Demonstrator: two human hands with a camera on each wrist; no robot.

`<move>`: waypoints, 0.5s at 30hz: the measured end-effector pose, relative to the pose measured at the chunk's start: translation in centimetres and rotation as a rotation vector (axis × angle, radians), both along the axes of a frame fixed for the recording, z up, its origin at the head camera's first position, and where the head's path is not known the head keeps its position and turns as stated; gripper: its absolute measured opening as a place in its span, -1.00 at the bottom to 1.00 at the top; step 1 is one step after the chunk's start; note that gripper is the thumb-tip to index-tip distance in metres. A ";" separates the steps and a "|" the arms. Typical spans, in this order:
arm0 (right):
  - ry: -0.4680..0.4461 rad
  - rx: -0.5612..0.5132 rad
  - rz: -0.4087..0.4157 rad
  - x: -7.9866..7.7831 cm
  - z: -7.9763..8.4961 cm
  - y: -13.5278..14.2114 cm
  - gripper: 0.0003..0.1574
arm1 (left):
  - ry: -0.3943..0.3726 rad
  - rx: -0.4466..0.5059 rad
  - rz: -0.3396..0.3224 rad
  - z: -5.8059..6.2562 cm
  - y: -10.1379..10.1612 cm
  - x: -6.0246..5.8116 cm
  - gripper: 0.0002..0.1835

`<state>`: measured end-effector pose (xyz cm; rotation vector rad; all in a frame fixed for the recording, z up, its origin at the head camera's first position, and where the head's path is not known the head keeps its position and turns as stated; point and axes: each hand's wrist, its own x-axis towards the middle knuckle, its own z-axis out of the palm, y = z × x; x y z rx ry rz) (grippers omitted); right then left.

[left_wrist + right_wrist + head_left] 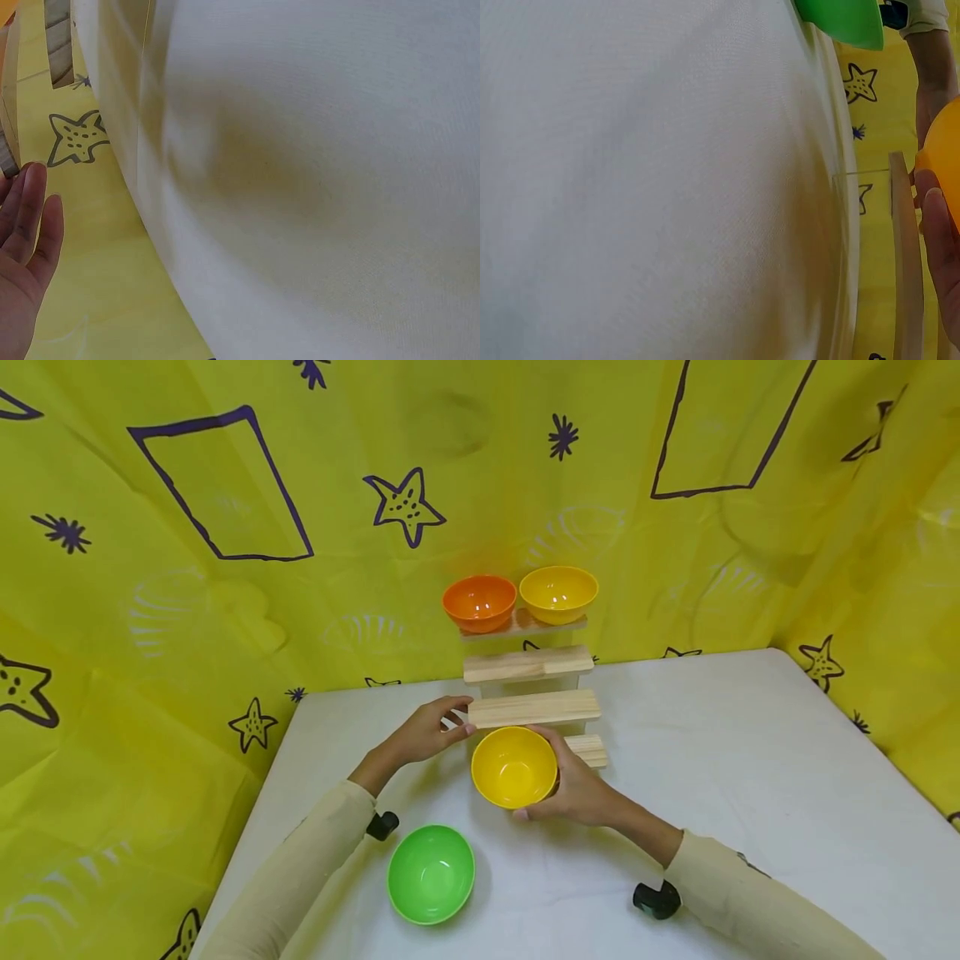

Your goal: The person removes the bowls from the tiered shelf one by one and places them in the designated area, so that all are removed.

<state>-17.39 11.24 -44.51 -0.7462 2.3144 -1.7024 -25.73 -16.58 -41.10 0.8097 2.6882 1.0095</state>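
My right hand [581, 785] grips a yellow bowl [514, 768] by its right side, with its open top facing the head camera. The bowl overlaps the lowest steps of a tiered wooden stand [534, 708]. At the stand's left end, my left hand [426, 729] pinches the end of a plank between thumb and fingers. In the left wrist view the left fingers [31, 206] reach up to the wood. The right wrist view shows the right hand [941, 247] against the side of the yellow bowl [945, 154].
On the top step sit an orange bowl [480, 603] and another yellow bowl [558, 595], side by side. A green bowl [431, 875] stands on the white table [750, 777] nearer the body, between the forearms. Yellow patterned cloth [337, 610] hangs behind and at both sides.
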 end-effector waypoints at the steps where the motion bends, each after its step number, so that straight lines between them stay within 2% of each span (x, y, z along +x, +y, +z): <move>1: -0.001 -0.003 0.003 0.0 0.0 0.1 0.36 | 0.000 0.001 0.000 0.0 0.1 0.0 -0.39; 15: -0.024 -0.053 0.061 0.3 0.2 1.2 0.35 | 0.014 0.002 0.005 0.0 0.1 0.1 -0.40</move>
